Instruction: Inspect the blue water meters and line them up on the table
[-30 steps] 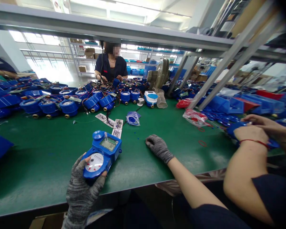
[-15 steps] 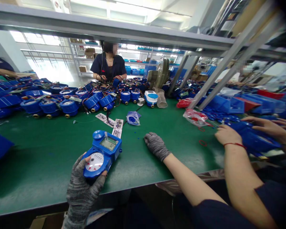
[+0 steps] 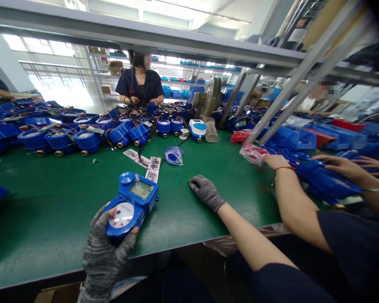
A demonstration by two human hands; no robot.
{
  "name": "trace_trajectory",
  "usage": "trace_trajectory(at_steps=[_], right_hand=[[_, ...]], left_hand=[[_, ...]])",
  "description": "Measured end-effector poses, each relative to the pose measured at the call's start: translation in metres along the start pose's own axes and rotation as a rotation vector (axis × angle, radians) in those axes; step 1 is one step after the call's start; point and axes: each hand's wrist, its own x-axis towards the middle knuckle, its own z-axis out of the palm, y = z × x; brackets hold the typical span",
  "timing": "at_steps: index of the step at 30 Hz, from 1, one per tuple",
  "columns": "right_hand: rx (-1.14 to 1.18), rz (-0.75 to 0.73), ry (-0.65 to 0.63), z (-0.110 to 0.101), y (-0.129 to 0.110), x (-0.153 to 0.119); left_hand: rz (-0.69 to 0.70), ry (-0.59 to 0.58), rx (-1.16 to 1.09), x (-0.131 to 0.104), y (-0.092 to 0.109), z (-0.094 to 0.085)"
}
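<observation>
My left hand (image 3: 105, 248), in a grey knitted glove with bare fingertips, is closed round the lower part of a blue water meter (image 3: 142, 210). The meter tilts up toward me above the bench edge, showing its round white dial and a small lit-up digital display. Further right, my right hand (image 3: 206, 192), gloved alike, lies on the green bench top (image 3: 177, 223) with its fingers curled together and nothing visible in them. Beyond the meter are printed paper labels (image 3: 153, 168) and a clear bag of blue parts (image 3: 174, 156).
Rows of blue meters (image 3: 86, 141) with wires stand along the back, beside a white-and-blue meter (image 3: 197, 129) and a blower (image 3: 210, 97). At right, a co-worker's hand (image 3: 276, 162) is by a bag of red parts (image 3: 254, 153). Another person (image 3: 140, 84) sits opposite.
A co-worker's hand at the right has moved from a blue meter to the bag of red parts. My view has shifted slightly; both my hands keep their poses.
</observation>
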Motion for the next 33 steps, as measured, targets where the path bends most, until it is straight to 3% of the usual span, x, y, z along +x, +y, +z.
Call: trace_trajectory(at_steps=[16, 22, 33], right_hand=[[0.136, -0.007, 0.001, -0.001, 0.014, 0.001], [0.134, -0.025, -0.037, -0.003, 0.003, 0.002], [0.195, 0.109, -0.033, -0.016, -0.007, 0.007]], left_hand=[[0.015, -0.007, 0.013, 0.000, -0.001, -0.001], [-0.012, -0.017, -0.003, 0.000, 0.002, 0.000], [0.004, -0.012, 0.028, 0.001, 0.007, -0.003]])
